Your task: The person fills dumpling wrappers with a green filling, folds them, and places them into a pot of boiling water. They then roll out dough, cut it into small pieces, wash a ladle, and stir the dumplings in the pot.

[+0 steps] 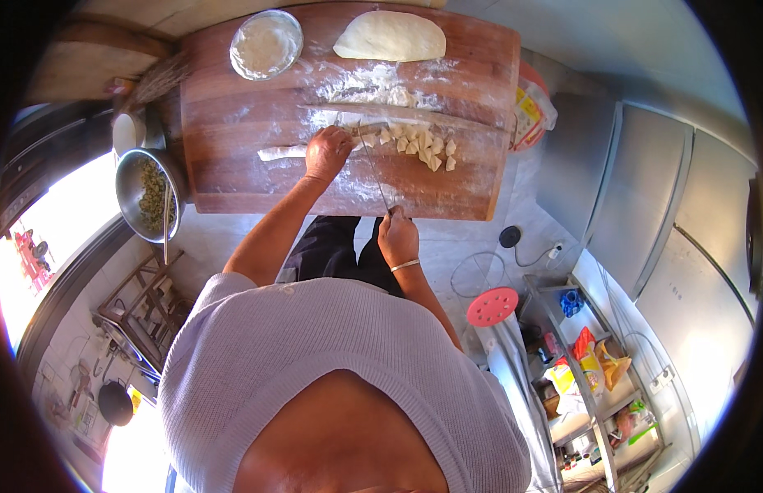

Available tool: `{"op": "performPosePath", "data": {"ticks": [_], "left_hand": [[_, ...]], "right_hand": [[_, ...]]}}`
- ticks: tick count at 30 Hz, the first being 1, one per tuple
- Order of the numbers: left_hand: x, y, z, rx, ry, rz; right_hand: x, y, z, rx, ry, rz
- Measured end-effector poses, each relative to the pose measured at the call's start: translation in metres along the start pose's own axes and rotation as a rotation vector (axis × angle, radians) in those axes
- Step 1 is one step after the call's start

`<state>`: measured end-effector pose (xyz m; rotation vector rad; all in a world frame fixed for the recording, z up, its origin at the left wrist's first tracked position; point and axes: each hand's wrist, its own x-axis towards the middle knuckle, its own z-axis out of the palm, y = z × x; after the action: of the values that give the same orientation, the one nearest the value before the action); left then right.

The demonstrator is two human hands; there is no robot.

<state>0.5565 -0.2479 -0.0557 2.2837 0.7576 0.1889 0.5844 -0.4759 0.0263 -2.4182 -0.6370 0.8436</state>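
Note:
On the floured wooden board [225, 181], my left hand [328, 154] is closed over a dough rope [281, 153], whose free end sticks out to the left. My right hand [398, 238], at the board's near edge, grips a knife by its handle. The thin knife blade [373, 172] points away from me and meets the rope just right of my left fingers. Several small cut dough pieces [427, 146] lie loose to the right of the blade. Behind them a long rolling pin [423, 117] lies across the board. Part of the rope is hidden under my left hand.
A large dough slab [390, 37] and a bowl of flour [266, 45] stand at the board's far side. Left of the board is a metal bowl [128, 209] with a chopped greenish filling. A red round stool top [492, 306] and a shelf rack [595, 403] are behind right.

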Motion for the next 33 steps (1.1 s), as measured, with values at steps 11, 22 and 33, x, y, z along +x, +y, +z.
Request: {"op": "performPosePath", "data": {"ticks": [11,22,33], "left_hand": [[0.003,0.003,-0.004,0.131,-0.051,0.016],[-0.021,-0.003,-0.005,0.199,0.021,0.196],[-0.027,0.006,0.009,0.262,-0.005,0.218]], "right_hand": [[0.037,-0.006,0.0,-0.227,-0.147,0.063],[0.017,0.01,0.0,-0.015,0.004,-0.055],[-0.004,-0.002,0.002,-0.086,-0.109,-0.004]]}}
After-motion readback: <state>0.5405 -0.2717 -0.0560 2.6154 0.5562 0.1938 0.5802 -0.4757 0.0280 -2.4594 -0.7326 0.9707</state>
